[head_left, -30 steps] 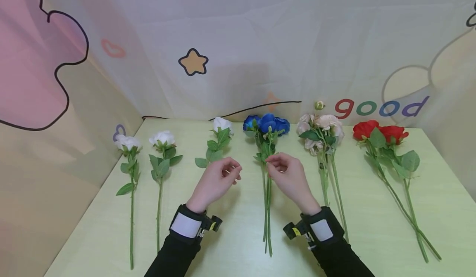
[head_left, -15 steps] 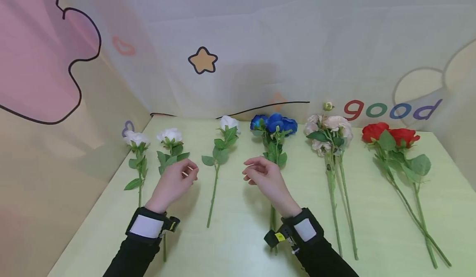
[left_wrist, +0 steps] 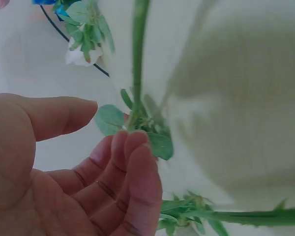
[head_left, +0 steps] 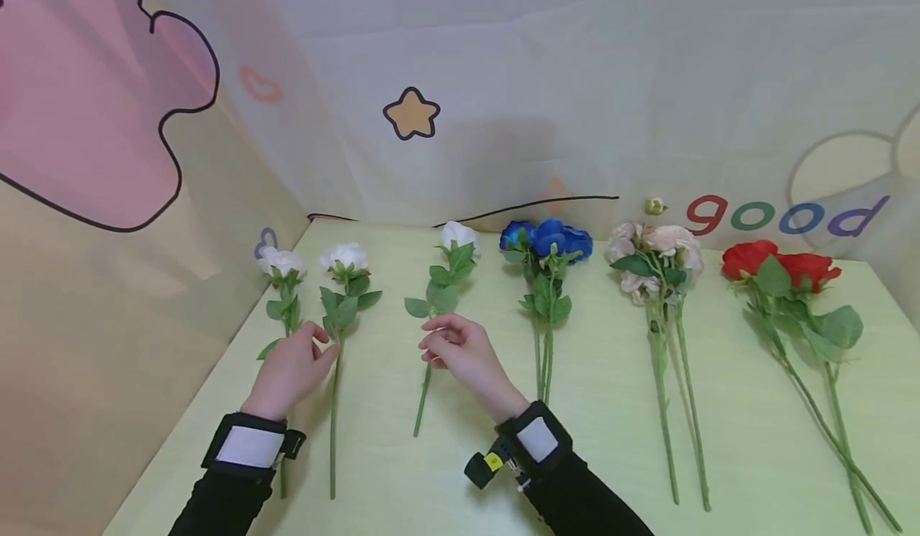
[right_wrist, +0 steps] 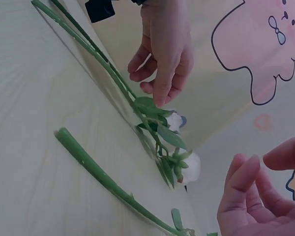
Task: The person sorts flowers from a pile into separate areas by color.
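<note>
Three long-stemmed white flowers lie on the table: a far-left one (head_left: 280, 261), a second one (head_left: 345, 256) beside it and a third one (head_left: 458, 236) nearer the middle. My left hand (head_left: 291, 368) hovers over the stem of the far-left flower, its fingertips close to the second flower's stem (head_left: 335, 416). In the left wrist view, thumb and fingers stand apart with nothing between them, and a green stem (left_wrist: 138, 54) shows just beyond. My right hand (head_left: 463, 356) overlaps the third flower's stem in the head view; its fingers are loosely bent and hold nothing.
To the right lie blue flowers (head_left: 552, 236), pale pink flowers (head_left: 672, 240) and two red flowers (head_left: 808, 271), all with leafy green stems. A printed cloth backdrop (head_left: 503, 81) rises along the table's (head_left: 604, 456) back edge.
Both hands have moved left across the table, the left from beside the third white flower to the far-left ones, the right from the blue flowers to the third white one. The head view has shifted left.
</note>
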Demonstrator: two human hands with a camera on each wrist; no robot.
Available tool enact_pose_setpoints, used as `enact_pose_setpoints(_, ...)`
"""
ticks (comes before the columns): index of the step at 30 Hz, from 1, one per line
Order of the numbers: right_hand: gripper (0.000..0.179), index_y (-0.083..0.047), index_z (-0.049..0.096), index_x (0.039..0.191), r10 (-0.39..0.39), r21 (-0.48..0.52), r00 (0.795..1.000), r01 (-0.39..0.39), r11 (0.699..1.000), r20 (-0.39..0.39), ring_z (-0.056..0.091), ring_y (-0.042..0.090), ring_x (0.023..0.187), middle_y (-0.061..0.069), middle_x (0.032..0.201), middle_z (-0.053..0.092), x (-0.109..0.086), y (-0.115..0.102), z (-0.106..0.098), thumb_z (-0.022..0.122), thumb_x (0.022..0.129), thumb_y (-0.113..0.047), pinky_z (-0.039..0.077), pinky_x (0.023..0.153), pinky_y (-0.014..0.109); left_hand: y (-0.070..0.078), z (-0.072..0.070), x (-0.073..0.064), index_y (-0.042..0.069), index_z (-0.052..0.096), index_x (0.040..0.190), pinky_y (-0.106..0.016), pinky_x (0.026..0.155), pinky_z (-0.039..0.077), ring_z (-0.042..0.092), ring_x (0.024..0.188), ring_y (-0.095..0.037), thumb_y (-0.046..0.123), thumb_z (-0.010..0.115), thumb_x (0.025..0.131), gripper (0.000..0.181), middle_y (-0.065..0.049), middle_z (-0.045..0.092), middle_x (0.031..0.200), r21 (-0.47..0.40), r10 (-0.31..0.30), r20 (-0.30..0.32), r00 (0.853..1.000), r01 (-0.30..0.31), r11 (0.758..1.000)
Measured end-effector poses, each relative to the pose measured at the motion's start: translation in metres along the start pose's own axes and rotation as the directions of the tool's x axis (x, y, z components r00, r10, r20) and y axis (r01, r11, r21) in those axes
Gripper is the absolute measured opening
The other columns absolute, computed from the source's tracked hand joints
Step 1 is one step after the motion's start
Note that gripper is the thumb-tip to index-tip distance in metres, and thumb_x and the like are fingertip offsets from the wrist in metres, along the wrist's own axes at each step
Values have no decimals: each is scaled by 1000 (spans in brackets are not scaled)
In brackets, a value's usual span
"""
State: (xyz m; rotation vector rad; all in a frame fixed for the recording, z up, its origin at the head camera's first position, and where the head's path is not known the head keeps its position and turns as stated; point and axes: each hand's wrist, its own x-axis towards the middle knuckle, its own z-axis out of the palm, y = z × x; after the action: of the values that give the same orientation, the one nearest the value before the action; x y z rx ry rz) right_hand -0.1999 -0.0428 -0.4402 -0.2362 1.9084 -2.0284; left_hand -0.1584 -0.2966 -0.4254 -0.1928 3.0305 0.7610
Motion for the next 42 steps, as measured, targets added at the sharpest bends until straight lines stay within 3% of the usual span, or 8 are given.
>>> enact_pose_setpoints(6,27,6,60,122,17,-22,999,-17,1000,40,66,7,76,20,100,72,2,7,12,56,97,-3,54,74,23,-6,10,4,-3,60,109,-31,61,44,60,72,-21,24,57,99,29,-13,68,85,28,-48,105,993,45,999)
enact_pose_setpoints(11,27,7,60,121,27,-35,999,-26,999,41,66,8,76,19,99,72,1,13,13,55,96,-2,54,74,23,-6,15,7,0,65,93,-29,59,41,55,68,-20,23,59,98,25,-8,64,77,40,-35,142,989,29,999)
enact_pose_setpoints(17,27,6,60,121,15,-50,998,-12,999,55,66,9,78,18,100,71,0,14,14,55,96,-4,55,76,25,-6,17,9,4,62,78,-28,55,36,49,61,-17,20,58,98,26,-3,52,67,25,-38,133,990,35,999)
enact_pose_setpoints(26,27,6,61,120,11,-45,999,-9,999,42,66,9,77,17,98,71,1,11,13,54,95,-2,54,75,23,-7,17,9,6,56,68,-27,52,33,43,55,-15,16,58,98,32,1,41,59,-19,-40,108,993,42,999)
enact_pose_setpoints(42,27,4,62,120,-9,-71,999,12,997,32,68,13,81,17,100,70,-2,3,9,55,95,-1,59,81,28,1,13,10,2,64,79,-27,51,36,49,54,-15,18,57,100,28,-3,57,60,-88,-21,113,993,31,996)
